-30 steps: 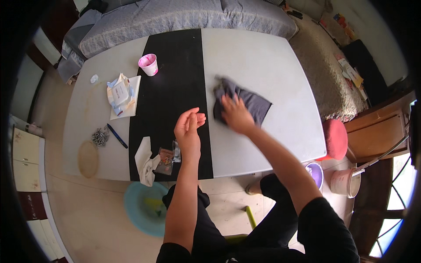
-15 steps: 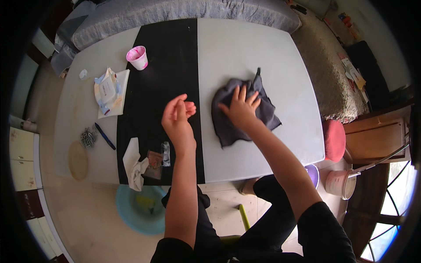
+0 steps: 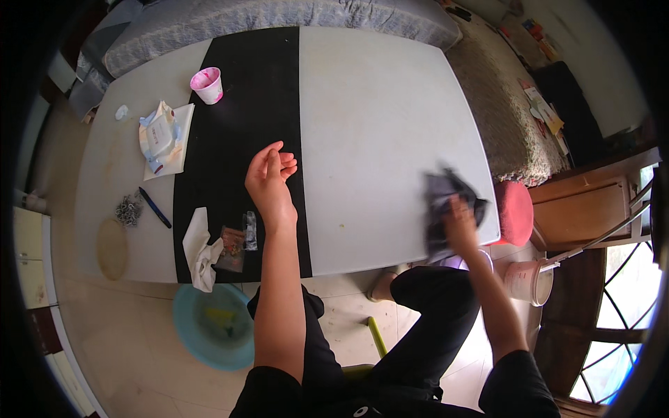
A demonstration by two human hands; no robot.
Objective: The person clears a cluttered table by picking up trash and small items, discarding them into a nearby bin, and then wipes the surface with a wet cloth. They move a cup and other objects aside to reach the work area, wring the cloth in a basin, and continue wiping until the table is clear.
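Observation:
A dark grey cloth, blurred by motion and bunched up, lies at the table's near right corner. My right hand presses on it from the near side, its fingers smeared but bent into the fabric. Over the black strip in the middle of the table, my left hand is raised with loosely curled fingers that stand apart. Nothing is in that hand. Close to its forearm lie a small clear packet and a crumpled white tissue.
On the table's left are a pink-stained paper cup, a wipes pack, a dark pen and a metal scourer. A blue basin stands on the floor. A red stool and a pink bucket flank the right corner.
My right hand has swept the cloth from the middle of the white surface toward me and right, to the near corner. The left hand keeps its raised pose.

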